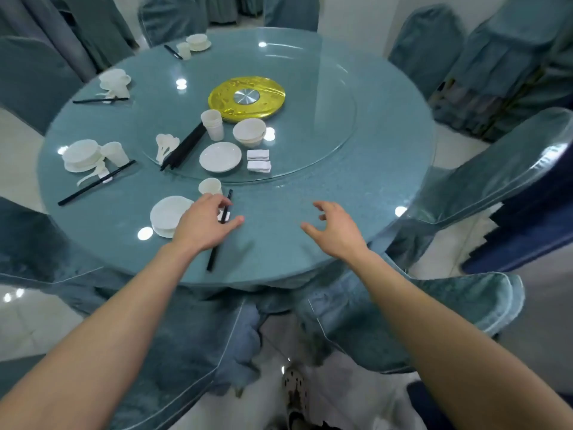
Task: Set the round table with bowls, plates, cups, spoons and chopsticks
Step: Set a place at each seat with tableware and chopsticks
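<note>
While around table [310, 218], four place settings [169, 216] [83, 156] [114, 80] [196, 42]

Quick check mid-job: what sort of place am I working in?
Probably a restaurant banquet room: a large round table with a glass turntable, matching fabric-covered chairs around it, and repeated white place settings.

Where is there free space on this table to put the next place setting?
Free: the rim of the table from the right hand round the right side to the far edge, and the glass turntable right of the gold disc. Crowded: the left rim, holding four settings, and the turntable's near-left part with stacked cups, bowls, chopsticks.
</note>
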`<state>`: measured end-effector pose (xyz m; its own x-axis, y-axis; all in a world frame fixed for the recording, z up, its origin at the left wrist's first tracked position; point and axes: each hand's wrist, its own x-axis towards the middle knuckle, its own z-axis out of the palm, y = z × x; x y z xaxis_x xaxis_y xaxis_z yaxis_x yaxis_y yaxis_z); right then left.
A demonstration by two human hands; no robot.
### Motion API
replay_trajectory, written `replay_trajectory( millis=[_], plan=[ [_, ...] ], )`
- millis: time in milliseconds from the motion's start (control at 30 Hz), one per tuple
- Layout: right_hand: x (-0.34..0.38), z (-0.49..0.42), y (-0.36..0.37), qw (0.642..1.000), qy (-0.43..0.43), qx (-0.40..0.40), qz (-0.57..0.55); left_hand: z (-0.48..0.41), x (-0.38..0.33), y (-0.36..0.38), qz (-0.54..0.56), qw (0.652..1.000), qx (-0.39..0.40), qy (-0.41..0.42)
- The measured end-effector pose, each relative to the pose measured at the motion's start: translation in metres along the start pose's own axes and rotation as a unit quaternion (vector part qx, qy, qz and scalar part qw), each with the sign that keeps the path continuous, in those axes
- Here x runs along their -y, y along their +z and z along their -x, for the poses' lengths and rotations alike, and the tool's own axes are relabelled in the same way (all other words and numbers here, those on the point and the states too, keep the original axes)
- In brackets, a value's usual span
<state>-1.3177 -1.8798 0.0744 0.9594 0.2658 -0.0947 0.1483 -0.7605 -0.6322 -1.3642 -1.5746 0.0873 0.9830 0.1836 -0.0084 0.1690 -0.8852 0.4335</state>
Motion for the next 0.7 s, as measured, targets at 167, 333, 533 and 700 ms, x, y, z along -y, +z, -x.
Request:
replay_trajectory(
  millis=[167, 333, 533, 700],
  plan=[
    [-0.025, 0.061, -0.025, 0.999, 0.022, -0.021, 0.023, 0.035, -0.031, 0.027, 0.041, 0.998, 0.009, 0.036],
    [-0.05, 0.114, -0.027, 0.998, 0.028, 0.016, 0.054, 0.073, -0.049, 0.058, 0.06, 0.996, 0.028, 0.052],
    [-0.063, 0.112, -0.051, 0.998, 0.019, 0.014, 0.052, 0.083, -0.069, 0.058, 0.039, 0.998, 0.028, 0.042],
    [-0.091, 0.075, -0.072, 0.999, -0.007, 0.024, 0.038, 0.067, -0.092, 0.064, 0.017, 1.0, 0.011, 0.013]
  ],
)
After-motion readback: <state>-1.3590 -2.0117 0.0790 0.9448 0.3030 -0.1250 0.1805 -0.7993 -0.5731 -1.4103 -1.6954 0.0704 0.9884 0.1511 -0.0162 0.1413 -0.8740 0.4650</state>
